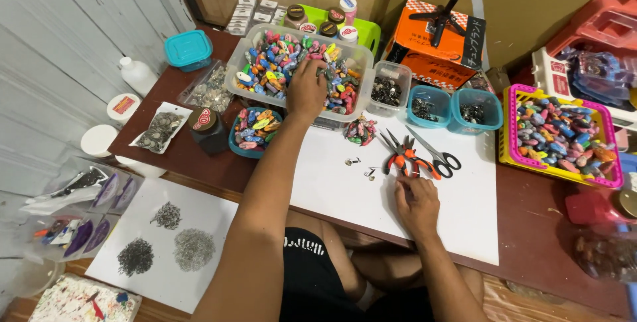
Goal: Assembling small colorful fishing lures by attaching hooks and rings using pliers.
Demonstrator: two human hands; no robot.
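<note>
While the left grip (306,88) closes among the lures (279,63), the right grip (417,204) rests loosely curled, empty.

An orange cardboard box (434,43) with a black side panel stands at the table's back edge. Left of it lie small white packets (255,13). A white tub lid with an orange-red label (123,105) sits at far left.

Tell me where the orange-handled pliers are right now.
The orange-handled pliers lie on the white sheet, right of centre in the head view, beside the scissors and just above the right hand.
</note>
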